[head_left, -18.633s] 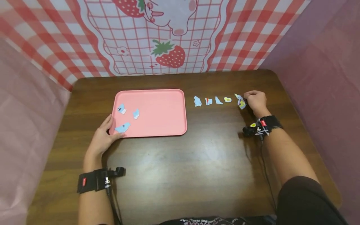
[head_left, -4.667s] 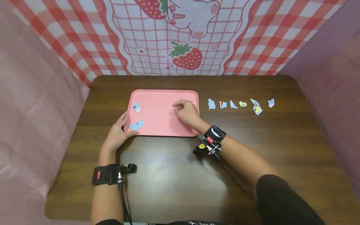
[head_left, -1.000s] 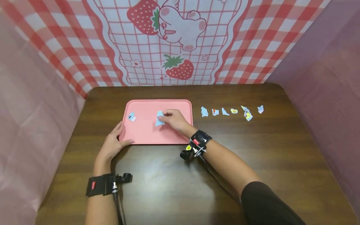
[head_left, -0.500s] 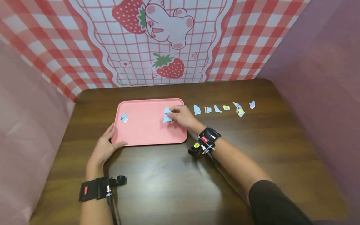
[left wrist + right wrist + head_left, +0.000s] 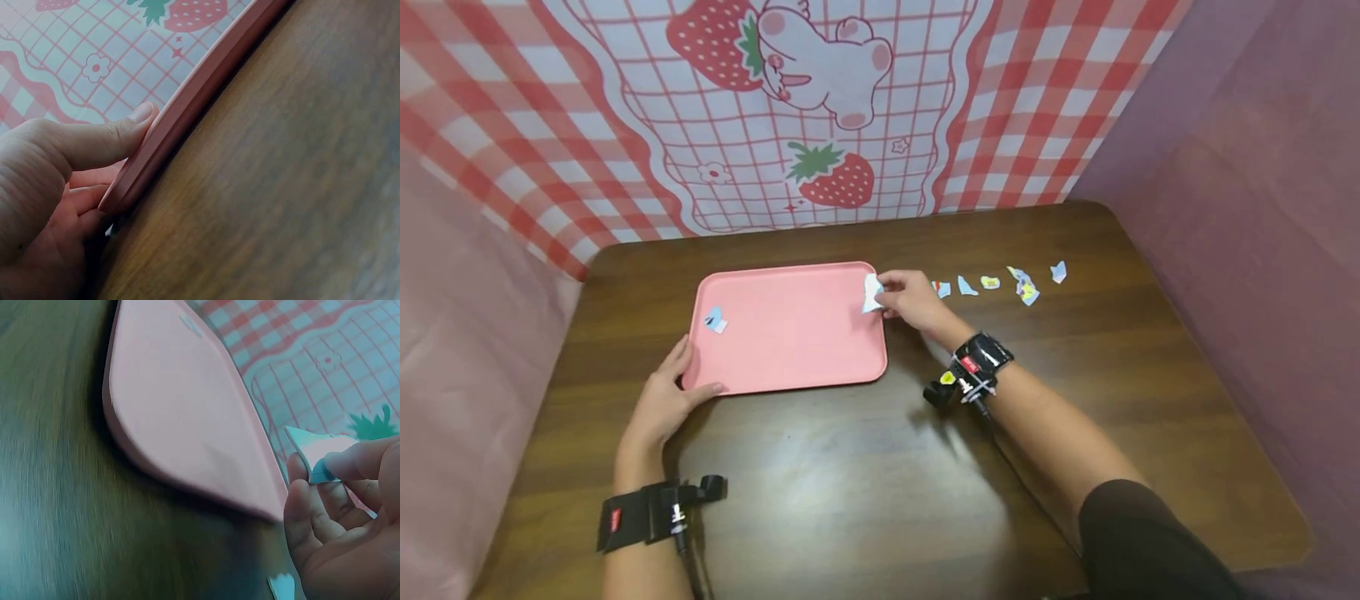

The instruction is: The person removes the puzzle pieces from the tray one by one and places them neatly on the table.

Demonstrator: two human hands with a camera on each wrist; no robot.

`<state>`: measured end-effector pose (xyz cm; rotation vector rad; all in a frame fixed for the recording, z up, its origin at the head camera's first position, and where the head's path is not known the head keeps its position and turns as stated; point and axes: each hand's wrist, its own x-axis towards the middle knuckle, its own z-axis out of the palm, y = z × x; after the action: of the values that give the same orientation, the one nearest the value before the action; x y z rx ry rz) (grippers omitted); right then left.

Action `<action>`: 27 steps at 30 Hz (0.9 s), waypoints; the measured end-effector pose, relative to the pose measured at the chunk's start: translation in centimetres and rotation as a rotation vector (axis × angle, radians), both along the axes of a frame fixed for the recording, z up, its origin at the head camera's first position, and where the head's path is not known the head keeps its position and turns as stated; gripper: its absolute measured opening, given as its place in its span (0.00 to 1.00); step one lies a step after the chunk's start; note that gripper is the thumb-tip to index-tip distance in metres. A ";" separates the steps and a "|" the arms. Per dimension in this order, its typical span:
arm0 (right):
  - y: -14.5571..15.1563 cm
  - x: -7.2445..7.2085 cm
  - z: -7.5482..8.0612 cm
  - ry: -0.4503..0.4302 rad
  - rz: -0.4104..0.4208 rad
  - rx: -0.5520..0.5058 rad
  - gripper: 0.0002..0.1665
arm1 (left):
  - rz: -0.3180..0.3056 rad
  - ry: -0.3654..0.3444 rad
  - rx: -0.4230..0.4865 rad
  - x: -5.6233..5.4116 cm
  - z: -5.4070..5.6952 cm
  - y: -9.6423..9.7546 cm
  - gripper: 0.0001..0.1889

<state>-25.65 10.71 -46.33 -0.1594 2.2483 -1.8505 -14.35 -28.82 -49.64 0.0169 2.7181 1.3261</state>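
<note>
My right hand (image 5: 917,302) pinches a torn light-blue paper piece (image 5: 872,294) between thumb and fingers. It is over the right rim of the pink tray (image 5: 790,342). In the right wrist view, the held paper piece (image 5: 315,447) is raised above the table, with glare on its face. My left hand (image 5: 662,404) grips the tray's near left corner. The left wrist view has the thumb (image 5: 115,140) on the rim and the fingers around the corner. One blue-and-white paper piece (image 5: 715,321) with a dark mark lies at the tray's left side.
Right of the tray, torn paper pieces lie in a row: a red-marked one (image 5: 942,289), a blue one (image 5: 967,286), a yellow one (image 5: 990,282), a larger multicoloured one (image 5: 1024,286) and a pale-blue one (image 5: 1058,272). A checked strawberry cloth (image 5: 835,179) hangs behind the wooden table (image 5: 820,467).
Since a second ago, my right hand has carried the light-blue piece rightward from mid-tray to the right rim. Earlier, that piece lay at the tray's near left. My left hand stays at its corner.
</note>
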 end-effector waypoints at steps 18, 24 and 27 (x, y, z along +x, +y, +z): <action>6.8 -1.0 -0.7 0.035 -0.174 0.046 0.22 | -0.011 0.033 -0.018 -0.2 -0.4 -0.2 0.52; 9.3 -1.1 -0.8 0.012 -0.223 0.046 0.21 | -0.008 0.031 -0.007 -0.3 -0.6 -0.3 0.52; 10.5 -1.1 -0.6 0.012 -0.253 0.038 0.21 | -0.005 0.027 -0.003 -0.3 -0.5 -0.3 0.52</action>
<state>-26.74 21.25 -46.88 0.1269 2.4048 -1.9269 -14.61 -29.17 -50.11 0.0414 2.7409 1.3301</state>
